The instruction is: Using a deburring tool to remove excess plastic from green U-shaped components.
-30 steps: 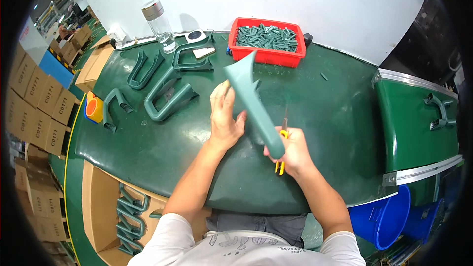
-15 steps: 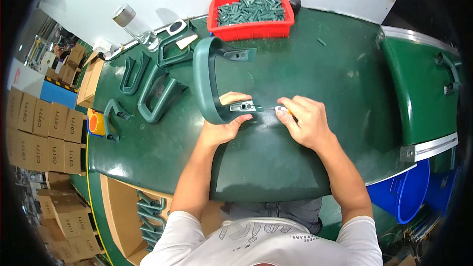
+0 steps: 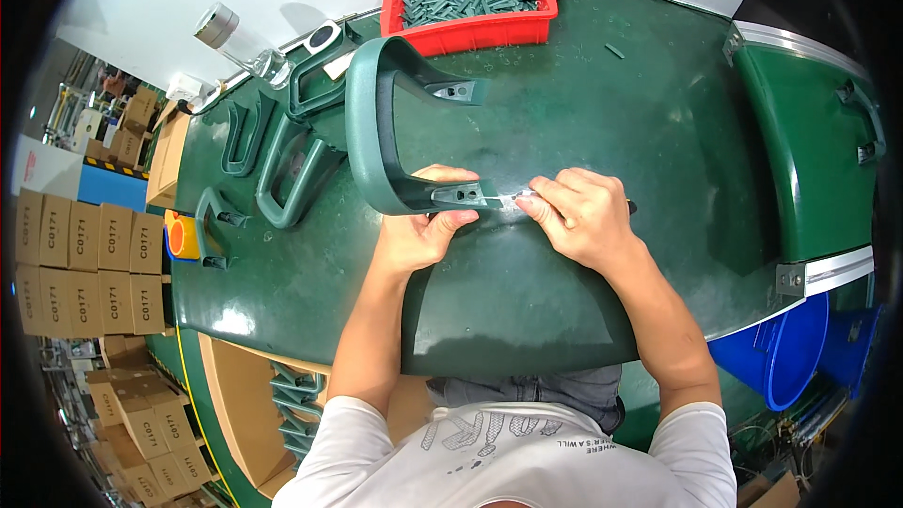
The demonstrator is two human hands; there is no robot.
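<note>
My left hand (image 3: 411,240) is closed round the lower arm of a dark green, C-shaped plastic armrest (image 3: 369,136), thumb in front and fingers behind. The armrest stands off to the left, and both its ends, with small holes in pale recesses, point right. My right hand (image 3: 591,218) grips a slim knife (image 3: 509,197). Its thin blade reaches left to the tip of the lower arm and seems to touch it. Most of the knife's grip is hidden in my fist; a dark end shows behind the hand.
Several similar green armrests (image 3: 299,179) lie at the left. Behind stands a red bin (image 3: 470,38) full of small green strips, with one loose strip (image 3: 614,51) to its right. A glass bottle (image 3: 240,42) is at the back left, a metal-edged green panel (image 3: 800,150) at the right.
The knife's blade and my right hand have come slightly nearer the armrest's lower end. My left hand keeps its grip. The whole view has shifted a little.
</note>
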